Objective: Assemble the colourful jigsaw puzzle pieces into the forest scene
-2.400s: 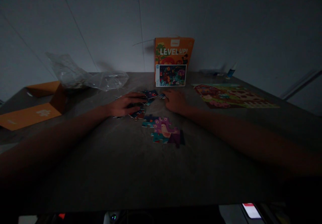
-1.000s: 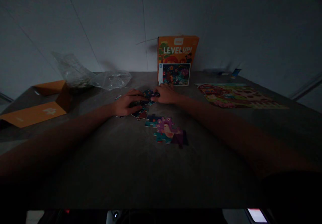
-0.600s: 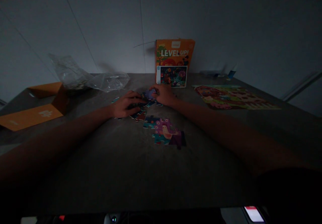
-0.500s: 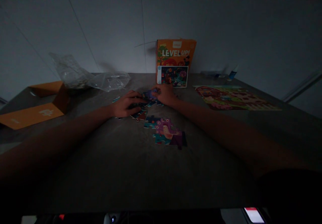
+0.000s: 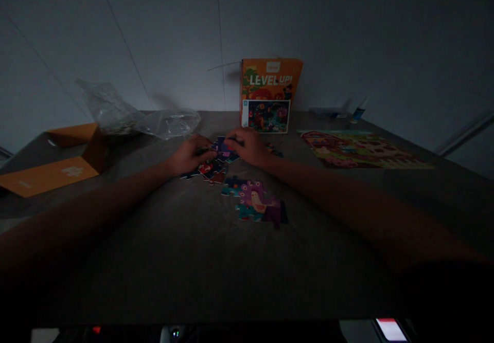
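A small heap of dark, colourful jigsaw puzzle pieces [image 5: 213,170] lies on the grey table. Above it, a purple puzzle piece [image 5: 223,148] shows between my two hands. My right hand [image 5: 250,147] pinches its right side with thumb and fingers. From the other side my left hand [image 5: 192,154] is curled, thumb and fingertips closed at the piece's left edge. Nearer to me lies a joined group of puzzle pieces [image 5: 254,201] with a pink-purple creature on teal. Some loose pieces [image 5: 273,150] are partly hidden behind my right hand.
An orange "LEVEL UP!" box [image 5: 270,78] stands at the back, a picture card [image 5: 268,116] leaning on it. To the right lie a finished farm puzzle [image 5: 358,150] and a small bottle [image 5: 358,112]. Clear plastic bags [image 5: 170,123] and an open orange box [image 5: 50,176] are at left.
My left hand has drawn its spread fingers in from over the heap and curled them, uncovering a red piece. The purple piece has moved slightly left and towards me, between both hands.
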Motion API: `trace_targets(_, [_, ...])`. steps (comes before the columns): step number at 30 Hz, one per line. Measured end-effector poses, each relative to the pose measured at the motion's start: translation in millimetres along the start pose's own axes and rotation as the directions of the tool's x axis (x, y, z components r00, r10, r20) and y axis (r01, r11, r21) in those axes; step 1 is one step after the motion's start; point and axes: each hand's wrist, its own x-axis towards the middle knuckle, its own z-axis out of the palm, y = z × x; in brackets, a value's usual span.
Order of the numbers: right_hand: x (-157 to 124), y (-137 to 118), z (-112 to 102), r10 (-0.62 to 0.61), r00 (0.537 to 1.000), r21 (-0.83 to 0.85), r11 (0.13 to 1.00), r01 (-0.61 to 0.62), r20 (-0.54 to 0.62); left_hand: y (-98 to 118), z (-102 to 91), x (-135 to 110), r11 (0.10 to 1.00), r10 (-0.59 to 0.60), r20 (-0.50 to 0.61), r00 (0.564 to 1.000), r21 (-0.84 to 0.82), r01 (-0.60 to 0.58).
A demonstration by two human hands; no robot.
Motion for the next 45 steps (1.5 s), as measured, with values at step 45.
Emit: trace_targets(45, [-100.1,-14.2,-89.0,0.335,0.918,0.165,0.914,-0.371,0.211,100.4,18.1,-25.3,0.821,0.570,0.284,0.771,-0.251,-0.514])
